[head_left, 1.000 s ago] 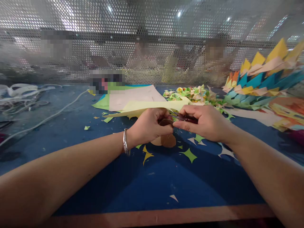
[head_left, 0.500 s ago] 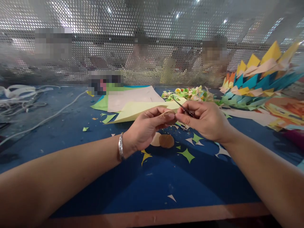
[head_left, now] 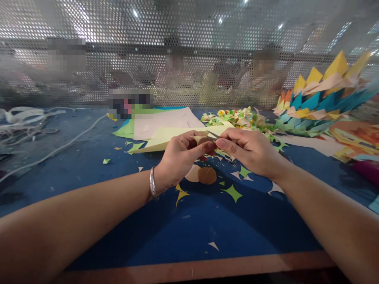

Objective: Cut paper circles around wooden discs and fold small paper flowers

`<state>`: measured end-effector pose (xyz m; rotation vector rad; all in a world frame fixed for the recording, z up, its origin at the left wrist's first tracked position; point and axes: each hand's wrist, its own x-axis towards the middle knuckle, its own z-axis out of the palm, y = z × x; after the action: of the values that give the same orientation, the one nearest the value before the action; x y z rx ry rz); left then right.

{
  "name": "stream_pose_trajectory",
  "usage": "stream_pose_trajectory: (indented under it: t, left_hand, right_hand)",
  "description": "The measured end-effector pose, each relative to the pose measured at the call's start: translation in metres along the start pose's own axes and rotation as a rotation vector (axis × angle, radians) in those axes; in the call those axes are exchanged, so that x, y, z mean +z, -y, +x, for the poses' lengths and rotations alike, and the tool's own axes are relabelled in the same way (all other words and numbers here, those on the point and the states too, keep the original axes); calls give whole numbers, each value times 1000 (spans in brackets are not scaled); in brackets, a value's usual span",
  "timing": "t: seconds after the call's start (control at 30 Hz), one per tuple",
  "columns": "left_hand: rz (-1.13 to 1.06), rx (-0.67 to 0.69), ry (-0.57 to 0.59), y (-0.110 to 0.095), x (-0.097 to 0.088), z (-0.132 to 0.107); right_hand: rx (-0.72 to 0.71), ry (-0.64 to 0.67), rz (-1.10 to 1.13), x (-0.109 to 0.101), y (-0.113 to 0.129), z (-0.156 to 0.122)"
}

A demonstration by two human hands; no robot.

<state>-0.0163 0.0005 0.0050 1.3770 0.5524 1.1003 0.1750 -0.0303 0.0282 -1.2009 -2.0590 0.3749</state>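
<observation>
My left hand (head_left: 185, 154), with a silver bangle on its wrist, pinches a small brown paper piece (head_left: 204, 140) between thumb and fingers, above the table. My right hand (head_left: 251, 152) is closed on slim scissors (head_left: 212, 135); their thin blades point left and reach the paper's upper edge, while the handles are hidden in my fingers. Below my hands, a brown paper disc (head_left: 207, 176) lies partly over a pale disc (head_left: 193, 173) on the blue table. Green star-shaped offcuts (head_left: 233, 193) and yellow scraps (head_left: 181, 194) lie around them.
Behind my hands lie stacked sheets, a pale yellow one (head_left: 161, 138) and a pinkish one (head_left: 171, 121). A heap of paper scraps (head_left: 239, 118) sits beyond. A folded-paper construction (head_left: 322, 100) stands at right. White cord (head_left: 59, 148) runs across the left. A perforated metal screen (head_left: 189, 23) closes the back.
The scissors have turned flatter, and their blades now sit against the brown paper's upper edge. My right hand has shifted slightly left; the paper in my left hand is tilted more upright.
</observation>
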Motion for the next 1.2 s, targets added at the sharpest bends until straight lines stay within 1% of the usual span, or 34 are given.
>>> stream_pose_trajectory:
  t: [0.2,0.47,0.77,0.97,1.2]
  left_hand:
    - [-29,-25,23,1,-1,-1]
    - [-40,-75,38,-3,1,-2]
    - [12,-75,32,-5,1,-3]
    - [97,-81,19,-3,0,-2]
    - [238,-62,61,3,-2,0]
  right_hand:
    - [-27,3,-67,1,-2,0]
    - [-51,7,-59,1,-1,0]
    - [-61,14,-35,0,0,0]
    - [10,-57,24,-1,3,1]
    - [67,-23,121,7,-4,0]
